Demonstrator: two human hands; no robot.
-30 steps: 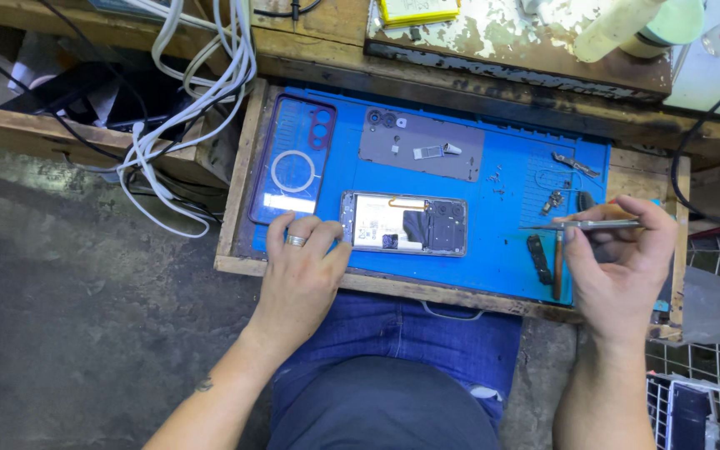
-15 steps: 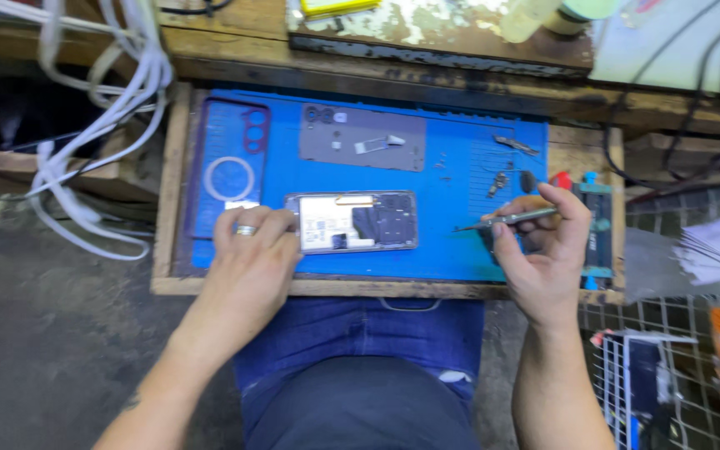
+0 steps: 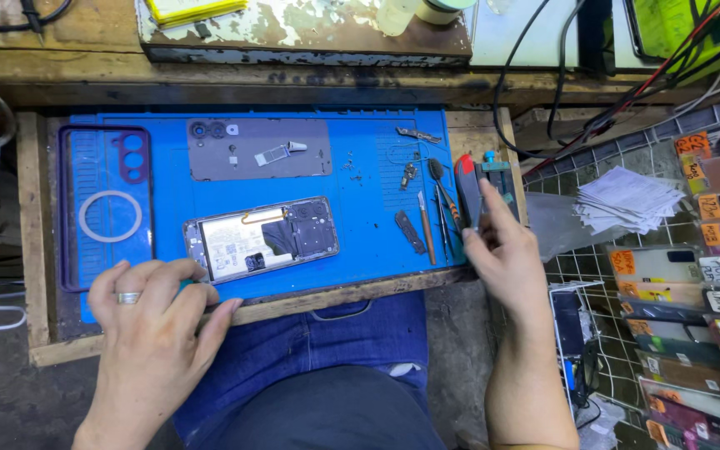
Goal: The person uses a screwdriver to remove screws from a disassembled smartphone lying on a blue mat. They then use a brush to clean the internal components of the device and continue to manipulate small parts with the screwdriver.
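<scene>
Left hand (image 3: 147,333): fingers curled loosely, holding nothing visible, at blue work mat (image 3: 360,217)'s near edge | Opened smartphone with exposed battery (image 3: 262,238): just beyond fingertips | Right hand (image 3: 506,258): fingers narrow, touching red-handled tool (image 3: 468,187) at mat's right edge

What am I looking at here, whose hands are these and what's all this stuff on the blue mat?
The view comes from a camera worn on a person's head, looking down at their own two hands over a workbench. On the blue mat lies an opened phone, its insides showing, with its grey back cover above and a purple case to the left. The left hand rests at the mat's near edge, beside the phone. The right hand reaches a row of small tools; whether it grips one is unclear.
</scene>
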